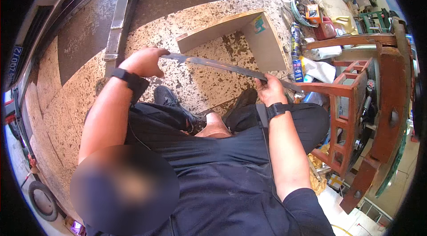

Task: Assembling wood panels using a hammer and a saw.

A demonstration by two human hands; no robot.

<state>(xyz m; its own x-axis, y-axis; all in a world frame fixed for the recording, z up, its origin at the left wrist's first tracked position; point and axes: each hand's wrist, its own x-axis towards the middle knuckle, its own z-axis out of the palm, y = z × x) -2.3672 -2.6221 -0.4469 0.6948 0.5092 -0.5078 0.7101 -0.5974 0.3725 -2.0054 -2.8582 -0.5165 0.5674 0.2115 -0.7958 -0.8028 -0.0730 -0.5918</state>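
Long dark strip (pixel 209 63), in the air above the speckled floor (pixel 207 91), spans both hands, sloping down to the right in view, near side of the open box (pixel 213 33). To handle it well: support both ends, wrists firm, so the strip doesn't twist or whip; light grip on flat faces, skin off the edges, which could be sharp; watch the right end, it sits close to the wooden frame (pixel 327 89) and could knock it; can't tell if they touch. Pose: left hand (pixel 144 61) is at the strip's left end, palm down, fingers reaching over, thumb hanging apart below, so part open; can't tell if the fingers pinch the strip or only touch it. Right hand (pixel 271 91) is closed on the strip short of its right end, thumb on the near face, fingers mostly hidden. Left forearm angles up and inward, right forearm rises steeper; both wrists wear black bands (pixel 278 109).
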